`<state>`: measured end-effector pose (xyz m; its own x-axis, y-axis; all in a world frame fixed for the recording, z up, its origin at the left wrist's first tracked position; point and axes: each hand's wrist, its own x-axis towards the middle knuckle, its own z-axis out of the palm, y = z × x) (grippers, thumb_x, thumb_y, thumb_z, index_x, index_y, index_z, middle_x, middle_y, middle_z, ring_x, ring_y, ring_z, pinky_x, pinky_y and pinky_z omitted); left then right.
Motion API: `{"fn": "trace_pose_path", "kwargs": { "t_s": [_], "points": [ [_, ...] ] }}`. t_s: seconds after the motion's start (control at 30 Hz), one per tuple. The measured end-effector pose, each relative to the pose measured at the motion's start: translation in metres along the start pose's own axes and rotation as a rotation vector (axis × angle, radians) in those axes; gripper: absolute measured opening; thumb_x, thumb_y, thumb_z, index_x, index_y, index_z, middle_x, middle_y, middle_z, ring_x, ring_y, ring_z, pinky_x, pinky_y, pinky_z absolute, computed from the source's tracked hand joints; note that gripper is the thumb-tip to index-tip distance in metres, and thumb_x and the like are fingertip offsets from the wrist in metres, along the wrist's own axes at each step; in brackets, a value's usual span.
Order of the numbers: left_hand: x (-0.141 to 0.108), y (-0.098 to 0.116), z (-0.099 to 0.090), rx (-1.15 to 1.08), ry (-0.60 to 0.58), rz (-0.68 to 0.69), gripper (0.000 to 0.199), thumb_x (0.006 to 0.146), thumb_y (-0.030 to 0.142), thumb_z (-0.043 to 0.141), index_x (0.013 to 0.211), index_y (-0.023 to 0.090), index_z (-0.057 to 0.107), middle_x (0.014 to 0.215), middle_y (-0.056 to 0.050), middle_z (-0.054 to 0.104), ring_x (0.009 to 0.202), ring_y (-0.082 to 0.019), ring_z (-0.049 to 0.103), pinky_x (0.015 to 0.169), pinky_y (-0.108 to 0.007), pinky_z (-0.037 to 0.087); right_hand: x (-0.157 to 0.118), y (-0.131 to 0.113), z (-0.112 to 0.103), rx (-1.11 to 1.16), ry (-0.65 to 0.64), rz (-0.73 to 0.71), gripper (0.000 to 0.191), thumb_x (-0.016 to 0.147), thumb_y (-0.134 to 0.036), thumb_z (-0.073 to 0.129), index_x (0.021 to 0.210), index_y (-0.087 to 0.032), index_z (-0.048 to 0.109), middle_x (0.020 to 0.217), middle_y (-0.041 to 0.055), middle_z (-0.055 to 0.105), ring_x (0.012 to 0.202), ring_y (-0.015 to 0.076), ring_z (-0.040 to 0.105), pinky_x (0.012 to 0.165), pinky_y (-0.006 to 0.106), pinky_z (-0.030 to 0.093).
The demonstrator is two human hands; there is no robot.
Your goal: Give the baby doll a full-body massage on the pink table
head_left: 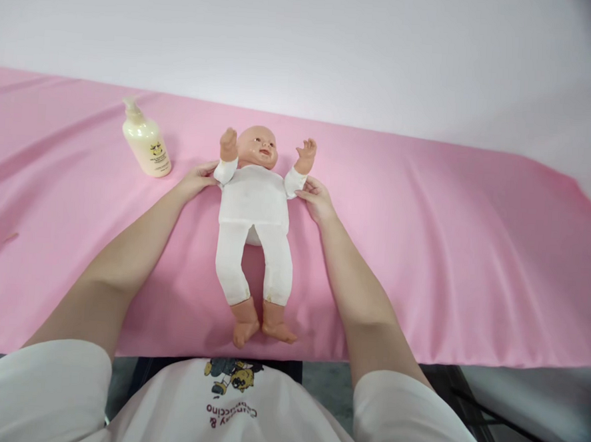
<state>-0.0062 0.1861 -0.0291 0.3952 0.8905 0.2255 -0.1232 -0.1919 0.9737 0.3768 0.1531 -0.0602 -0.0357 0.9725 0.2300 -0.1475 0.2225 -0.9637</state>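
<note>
A bald, plastic-looking baby doll (255, 197) in a white long-sleeved top and white trousers lies face up on a pink cloth-covered worktop (397, 267), squarely between a person's two bare hands. Its long axis runs away from the person, bare feet toward the near edge, head at the far end, forearms raised. The left hand (198, 180) and right hand (317, 200) flank it evenly, neither clearly nearer, each touching the white sleeve on its own side just below the doll's shoulders. The fingers are bent in toward the doll, their tips partly hidden at the sleeves; whether they are closed on the fabric cannot be told. A pale-yellow pump bottle (147, 146) stands beyond the left hand, apart from the doll.
</note>
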Motion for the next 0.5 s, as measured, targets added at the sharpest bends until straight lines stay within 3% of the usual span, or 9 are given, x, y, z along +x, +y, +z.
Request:
{"fn": "trace_pose_path", "kwargs": {
  "t_s": [0.1,0.23,0.37,0.5],
  "points": [
    [-0.002,-0.002,-0.0005,-0.028,0.045,-0.062,0.04,0.058,0.027,0.091,0.096,0.016,0.085,0.107,-0.012,0.082,0.115,-0.037,0.074,0.112,-0.055,0.053,-0.0046,-0.0027,-0.0007,0.03,-0.039,0.041,0.047,0.052,-0.037,0.099,0.09,-0.027,0.074,0.109,0.0031,0.08,0.115,0.0296,0.073,0.112,0.049,0.054],
    [-0.0025,-0.0032,-0.0024,-0.014,0.02,-0.075,0.027,0.051,0.021,0.091,0.076,0.019,0.084,0.106,-0.011,0.083,0.123,-0.037,0.071,0.116,-0.051,0.051,-0.0094,-0.0067,-0.0005,0.013,-0.098,0.059,0.031,0.055,-0.03,0.094,0.067,-0.024,0.065,0.112,0.0029,0.079,0.12,0.0289,0.07,0.115,0.048,0.051],
    [-0.0015,-0.0011,-0.0006,-0.039,0.037,-0.092,0.044,0.056,0.03,0.094,0.098,0.019,0.086,0.11,-0.011,0.083,0.116,-0.037,0.074,0.115,-0.056,0.051,-0.0087,-0.0091,0.0019,0.008,-0.084,0.072,0.034,0.058,-0.036,0.092,0.082,-0.026,0.07,0.118,0.0044,0.078,0.127,0.03,0.068,0.116,0.049,0.051],
    [0.0035,-0.0055,-0.0008,-0.044,0.056,-0.017,0.078,0.065,0.037,0.093,0.138,0.019,0.07,0.132,-0.014,0.076,0.131,-0.036,0.067,0.121,-0.054,0.047,-0.004,-0.0055,0.0043,-0.009,-0.051,0.032,0.054,0.063,-0.051,0.093,0.105,-0.03,0.068,0.124,0.005,0.077,0.129,0.0294,0.068,0.114,0.046,0.054]
  ]
}}
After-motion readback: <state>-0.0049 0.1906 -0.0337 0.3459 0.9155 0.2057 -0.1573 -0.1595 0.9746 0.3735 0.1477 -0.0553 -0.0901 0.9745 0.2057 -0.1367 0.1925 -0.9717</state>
